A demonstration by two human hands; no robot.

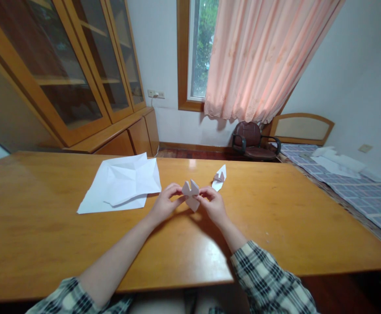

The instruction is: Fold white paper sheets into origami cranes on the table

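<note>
ok so the left hand (166,200) and right hand (214,204) are both pinching 1 small folded white paper (194,190) between thumbs and fingers, 1 hand per side, held up just above the desk (275,218). Another folded piece (219,178) lies just beyond the right hand. Over to the left, a creased sheet (131,179) overlaps a flatter sheet (94,203).

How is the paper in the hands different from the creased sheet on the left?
The held paper is folded up small; the creased sheet is spread out and looks bigger. The left hand and right hand grip the held paper; the creased sheet lies on another sheet. Both are white.
</note>
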